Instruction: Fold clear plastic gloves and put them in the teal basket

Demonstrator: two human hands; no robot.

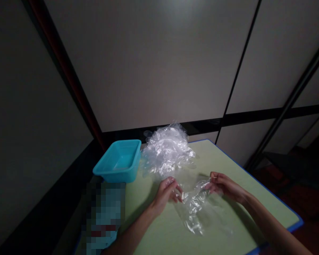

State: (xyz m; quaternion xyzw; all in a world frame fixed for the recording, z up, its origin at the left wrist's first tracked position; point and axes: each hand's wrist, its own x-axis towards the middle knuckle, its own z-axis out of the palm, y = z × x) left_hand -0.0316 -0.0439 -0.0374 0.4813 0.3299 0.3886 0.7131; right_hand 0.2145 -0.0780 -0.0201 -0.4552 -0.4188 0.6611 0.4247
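Note:
Thin, clear crinkled plastic (195,205) stretches between my two hands, above the pale green table (218,159). My left hand (168,191) has its fingers curled on the plastic's left side. On the right side, my right hand (224,185) pinches the plastic between thumb and fingers. Just beyond my left hand lies a large heap of clear, shiny plastic pieces (168,147). The exact shape of the held piece is hard to make out.
A turquoise plastic basin (119,159) stands at the table's back left, beside the heap. Below it is a blurred, pixelated area (106,216). Light panels (154,71) rise behind the table. A blue edge (250,171) borders the tabletop on the right.

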